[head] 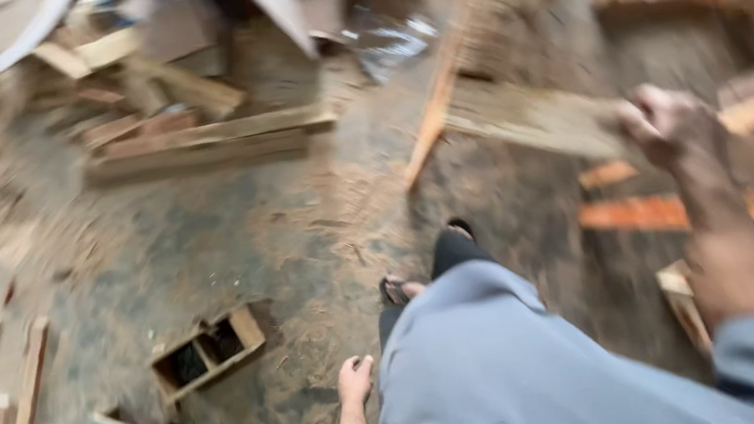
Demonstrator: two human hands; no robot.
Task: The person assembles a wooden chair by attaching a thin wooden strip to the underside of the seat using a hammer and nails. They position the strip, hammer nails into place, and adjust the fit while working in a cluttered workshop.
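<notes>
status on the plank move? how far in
Done: nothing visibly finished; the sawdust-strewn floor is littered with offcuts and a small wooden box. In hand: the right hand grips the end of a flat plank, lifted off the floor. The left hand hangs empty. Left: the plank has not yet been set down; motion blur hides finer detail.

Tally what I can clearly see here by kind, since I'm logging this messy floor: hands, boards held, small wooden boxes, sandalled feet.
Hands: 2, the left hand hanging empty and the right hand gripping
Boards held: 1, the grey plank
Small wooden boxes: 1, the two-compartment box
Sandalled feet: 1, the foot
Total: 5
</notes>
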